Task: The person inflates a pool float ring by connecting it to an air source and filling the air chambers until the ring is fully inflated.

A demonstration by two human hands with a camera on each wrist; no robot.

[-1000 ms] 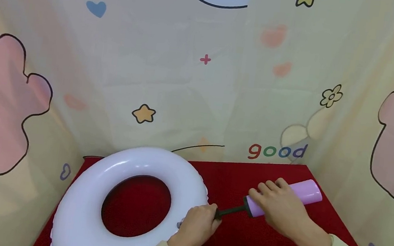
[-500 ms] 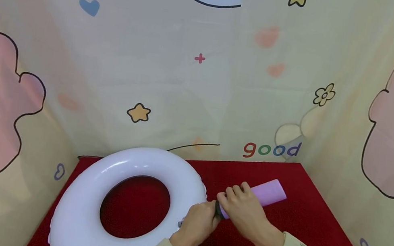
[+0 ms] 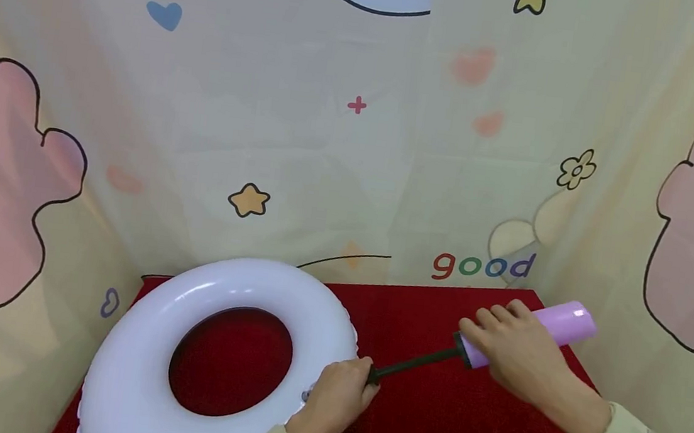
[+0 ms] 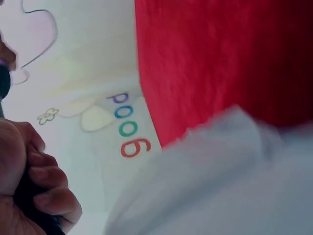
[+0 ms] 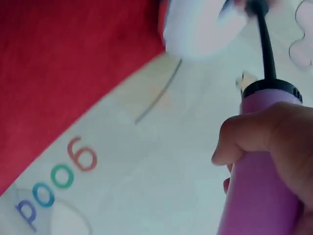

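A purple hand pump [image 3: 566, 323] is held at a tilt over the red cloth, its black rod [image 3: 420, 362] pulled well out of the barrel. My right hand [image 3: 515, 343] wraps round the barrel close to its black collar [image 5: 272, 88]. At the rod's other end my left hand [image 3: 333, 393] grips the black handle [image 4: 34, 205], most of it hidden in the fist. Just behind the left hand lies a white inflated swim ring [image 3: 131, 363], with a small clear valve [image 3: 305, 396] showing beside the wrist.
Red cloth [image 3: 439, 427] covers the table under the ring and pump. Printed curtains [image 3: 305, 133] with stars, hearts and the word "good" hang close behind and on both sides.
The right hand first pushed the pump barrel in against the left hand, then drew it back out to the right and up, exposing the rod. The left hand stays nearly in place.
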